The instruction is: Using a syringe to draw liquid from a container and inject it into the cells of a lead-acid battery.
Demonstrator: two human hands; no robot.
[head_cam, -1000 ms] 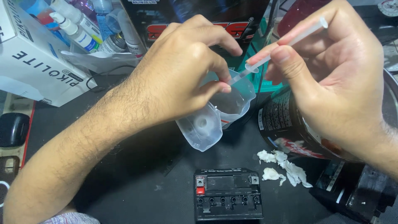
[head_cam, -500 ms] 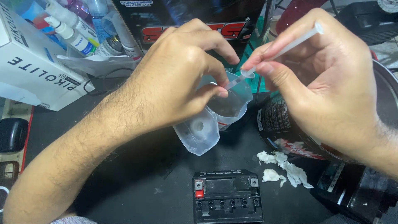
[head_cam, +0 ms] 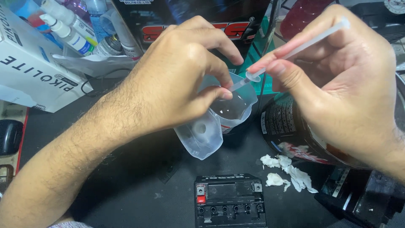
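Since the earlier frame the syringe (head_cam: 291,50) tip has dipped lower into the cup (head_cam: 219,122). Near on the bench (head_cam: 139,190) sits a black battery (head_cam: 230,202), tissue scraps (head_cam: 287,173) right of it. Above, the left hand (head_cam: 177,80) pinches the tilted cup's rim; the right hand (head_cam: 337,80) grips the syringe. Bottles (head_cam: 71,25) stand far left.

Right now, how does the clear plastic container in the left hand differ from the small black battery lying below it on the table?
The clear plastic container is see-through and held tilted by the left hand; the black battery is opaque and lies flat, untouched. The container is open-mouthed, with the right hand poking a thin syringe into it; the battery is a closed block showing a row of ports. Both look like plastic.
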